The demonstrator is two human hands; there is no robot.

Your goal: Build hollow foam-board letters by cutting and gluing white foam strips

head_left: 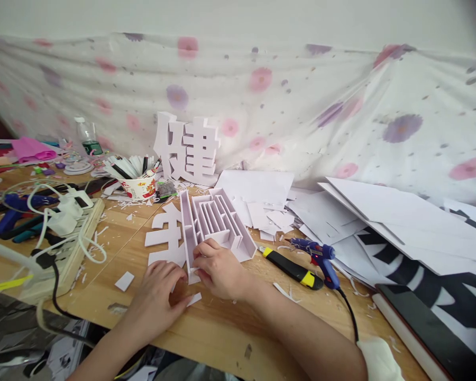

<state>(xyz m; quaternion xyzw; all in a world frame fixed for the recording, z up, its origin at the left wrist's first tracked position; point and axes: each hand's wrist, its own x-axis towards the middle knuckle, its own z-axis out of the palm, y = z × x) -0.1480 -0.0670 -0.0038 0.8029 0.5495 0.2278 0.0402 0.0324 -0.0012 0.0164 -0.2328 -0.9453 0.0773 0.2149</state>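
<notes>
A white foam-board character frame (244, 244) with thin upright walls lies on the wooden table in front of me. My right hand (222, 271) is at its near left end, fingers pinched together on what looks like a small white strip against the wall. My left hand (158, 293) rests beside that end, thumb and fingers apart in a curve. A small white foam-board piece (195, 299) lies by its thumb tip. Left of the frame sits a flat white cut-out character (168, 238), partly behind my left hand. Another small white rectangle (124, 281) lies further left.
A yellow-black utility knife (291, 269) and a blue glue gun (317, 256) lie at the right. White sheets (412, 222) and a dark-screened device (432, 328) are beyond. A finished white character (188, 148) stands behind a paper cup (138, 188). A power strip (73, 259) with cables is left.
</notes>
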